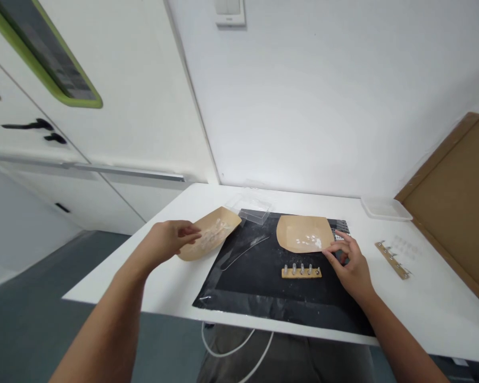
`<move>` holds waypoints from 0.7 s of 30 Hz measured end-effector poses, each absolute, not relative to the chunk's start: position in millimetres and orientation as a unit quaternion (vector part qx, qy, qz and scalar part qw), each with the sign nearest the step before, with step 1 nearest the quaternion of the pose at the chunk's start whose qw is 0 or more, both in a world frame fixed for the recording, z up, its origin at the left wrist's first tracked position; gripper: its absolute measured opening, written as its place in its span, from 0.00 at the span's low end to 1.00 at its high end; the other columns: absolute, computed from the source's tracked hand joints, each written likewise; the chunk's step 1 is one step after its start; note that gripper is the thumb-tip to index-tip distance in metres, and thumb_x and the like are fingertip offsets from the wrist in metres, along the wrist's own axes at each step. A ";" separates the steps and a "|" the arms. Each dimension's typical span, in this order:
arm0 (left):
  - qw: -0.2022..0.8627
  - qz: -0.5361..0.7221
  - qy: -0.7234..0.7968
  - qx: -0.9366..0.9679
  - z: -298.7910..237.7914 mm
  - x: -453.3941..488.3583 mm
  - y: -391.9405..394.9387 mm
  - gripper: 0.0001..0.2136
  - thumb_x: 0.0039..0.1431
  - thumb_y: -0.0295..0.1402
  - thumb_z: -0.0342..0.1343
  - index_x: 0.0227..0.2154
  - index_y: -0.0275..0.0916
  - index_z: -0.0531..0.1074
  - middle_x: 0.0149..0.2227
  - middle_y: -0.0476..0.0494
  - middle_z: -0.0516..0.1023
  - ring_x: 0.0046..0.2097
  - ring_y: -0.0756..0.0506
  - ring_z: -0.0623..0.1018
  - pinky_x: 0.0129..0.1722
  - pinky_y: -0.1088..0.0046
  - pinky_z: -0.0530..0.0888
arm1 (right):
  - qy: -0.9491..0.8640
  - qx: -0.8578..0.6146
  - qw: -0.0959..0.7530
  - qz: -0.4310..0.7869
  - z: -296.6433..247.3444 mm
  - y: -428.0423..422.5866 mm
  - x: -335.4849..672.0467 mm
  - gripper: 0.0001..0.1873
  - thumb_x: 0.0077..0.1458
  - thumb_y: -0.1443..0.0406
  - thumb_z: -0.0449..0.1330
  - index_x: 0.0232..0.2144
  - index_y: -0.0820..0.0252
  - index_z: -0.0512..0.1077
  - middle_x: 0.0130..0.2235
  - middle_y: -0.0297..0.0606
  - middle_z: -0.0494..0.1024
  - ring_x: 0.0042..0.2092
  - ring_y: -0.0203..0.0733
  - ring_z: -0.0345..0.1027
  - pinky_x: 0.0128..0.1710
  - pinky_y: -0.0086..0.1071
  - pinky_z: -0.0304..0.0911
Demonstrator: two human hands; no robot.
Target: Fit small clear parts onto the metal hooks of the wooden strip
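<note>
Left hand [165,242] and right hand [349,263] over a black mat [255,298] on a table [435,314].
Left fingers spread, touching a paper sheet [211,236]; right fingers curl at another paper sheet [299,234], any pinch unclear.

Paper sheet [304,234] behind studded wood strip [301,273] on mat [247,282]; plastic tray [386,209] R of mat.

White table [435,314], black mat [255,287] on it, dusted with white powder. On mat: kraft paper sheet [303,234], wooden bar with metal studs [301,272]. Right of mat: clear plastic tray [386,209] near wall, second studded wooden bar [391,259]. Clear plastic box [252,207] at mat's back edge.
</note>
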State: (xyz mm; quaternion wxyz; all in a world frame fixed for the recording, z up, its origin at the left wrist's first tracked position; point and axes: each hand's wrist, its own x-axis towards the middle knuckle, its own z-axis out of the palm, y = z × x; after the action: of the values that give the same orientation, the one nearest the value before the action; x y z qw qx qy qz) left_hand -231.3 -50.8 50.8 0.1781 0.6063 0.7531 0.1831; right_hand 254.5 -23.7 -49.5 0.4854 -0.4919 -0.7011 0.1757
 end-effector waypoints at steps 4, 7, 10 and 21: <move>0.288 0.365 0.692 0.552 47.2 -172.8 -48.7 0.25 0.46 0.55 0.71 0.38 0.37 0.82 0.34 0.38 0.87 0.36 0.37 0.86 0.22 0.75 0.71 | -0.732 -0.473 0.461 0.166 -43.9 -29.9 241.6 0.20 0.67 0.54 0.64 0.56 0.55 0.73 0.39 0.38 0.87 0.29 0.42 0.76 0.31 0.37 0.72; 0.367 0.411 0.637 0.540 39.9 -117.1 -40.9 0.23 0.45 0.52 0.74 0.34 0.37 0.83 0.32 0.38 0.86 0.34 0.39 0.86 0.19 0.78 0.69 | -0.775 -0.422 0.450 0.138 -33.6 -32.0 222.0 0.09 0.69 0.56 0.63 0.44 0.52 0.80 0.40 0.38 0.87 0.36 0.44 0.81 0.40 0.38 0.75; 0.433 0.442 0.578 0.533 34.8 -71.1 -34.8 0.21 0.46 0.50 0.75 0.34 0.37 0.82 0.33 0.38 0.87 0.31 0.43 0.86 0.16 0.80 0.65 | -0.793 -0.369 0.455 0.167 -14.4 -27.4 202.9 0.08 0.68 0.57 0.64 0.43 0.52 0.81 0.38 0.36 0.87 0.37 0.43 0.82 0.39 0.35 0.74; 0.579 0.417 0.503 0.487 37.6 -14.7 -18.0 0.20 0.48 0.48 0.76 0.37 0.37 0.84 0.39 0.37 0.88 0.29 0.49 0.84 0.16 0.85 0.59 | -0.796 -0.305 0.414 0.321 29.6 10.2 197.1 0.12 0.63 0.63 0.69 0.49 0.48 0.83 0.36 0.33 0.85 0.33 0.36 0.76 0.33 0.31 0.71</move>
State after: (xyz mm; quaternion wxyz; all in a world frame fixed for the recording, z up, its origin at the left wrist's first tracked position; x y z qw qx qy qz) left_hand -14.7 -18.0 37.6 0.5793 0.4873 0.5030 0.4170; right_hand 197.1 10.2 29.6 0.4138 -0.3045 -0.7957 0.3208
